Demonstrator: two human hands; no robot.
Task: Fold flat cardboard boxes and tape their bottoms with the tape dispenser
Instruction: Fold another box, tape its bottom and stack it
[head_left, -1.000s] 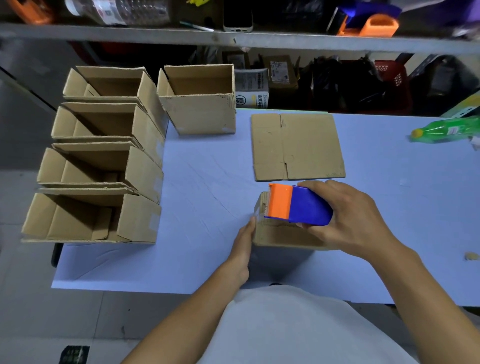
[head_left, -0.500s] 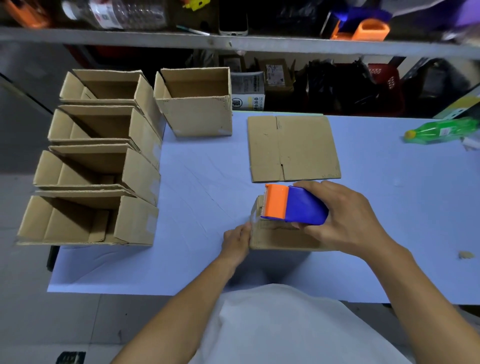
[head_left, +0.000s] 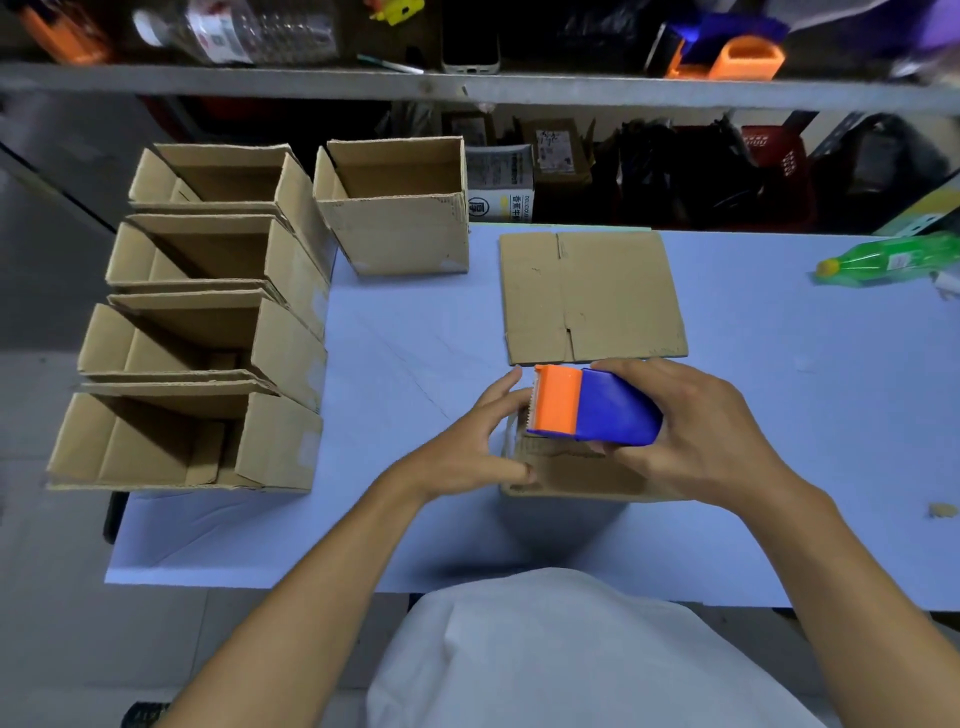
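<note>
Five folded boxes (head_left: 395, 218), one flat cardboard (head_left: 592, 296), one tape dispenser (head_left: 592, 410).

Left hand (head_left: 478, 447) lifted from box (head_left: 566, 470) side, fingers now spread at tape dispenser (head_left: 592, 410) blade

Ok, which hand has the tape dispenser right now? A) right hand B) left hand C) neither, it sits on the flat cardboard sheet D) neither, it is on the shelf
A: the right hand grips the blue and orange tape dispenser over the box being taped, while the left hand reaches to that box's left edge.
</note>
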